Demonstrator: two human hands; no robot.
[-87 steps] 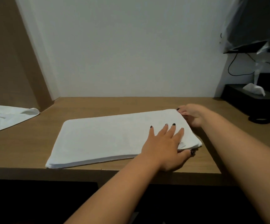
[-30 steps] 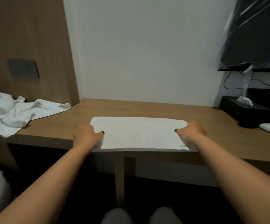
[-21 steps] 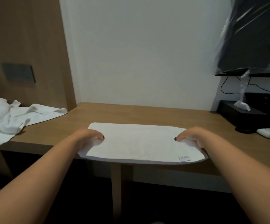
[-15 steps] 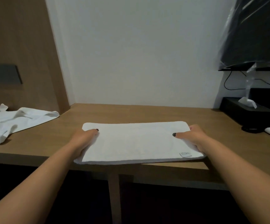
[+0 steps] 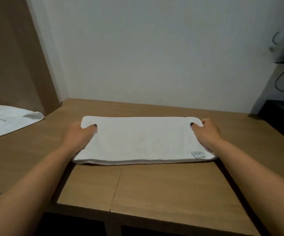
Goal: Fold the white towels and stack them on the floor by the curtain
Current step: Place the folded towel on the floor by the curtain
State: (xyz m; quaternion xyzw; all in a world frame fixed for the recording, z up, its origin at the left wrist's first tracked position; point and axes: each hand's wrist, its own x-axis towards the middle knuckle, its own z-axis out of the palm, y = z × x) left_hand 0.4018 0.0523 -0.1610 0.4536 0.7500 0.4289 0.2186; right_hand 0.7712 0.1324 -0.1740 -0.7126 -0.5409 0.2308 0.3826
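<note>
Folded towel (image 5: 143, 142): white, flat on the wooden surface (image 5: 154, 184), folded into a long rectangle, a small label at its near right corner.
Left hand (image 5: 77, 137): at the folded towel's left end; my grip there is clamped on the edge, thumb on top, fingers tucked out of sight under the cloth.
Right hand (image 5: 207, 133): at the folded towel's right end; same clamp, thumb on top, fingers curled round the edge.
Loose towel (image 5: 8, 120): white, unfolded, well to the left of the folded towel, by the wood panel.
Cable (image 5: 280, 79): on the wall, well to the right of the folded towel.
Step in hand: I judge the folding of this one done, and the carry about to start.
Next move calls for: an even lift at both ends so the layers stay together, then a turn toward the floor by the curtain, which I cannot see from here.
Left to do: the loose towel, at least.
</note>
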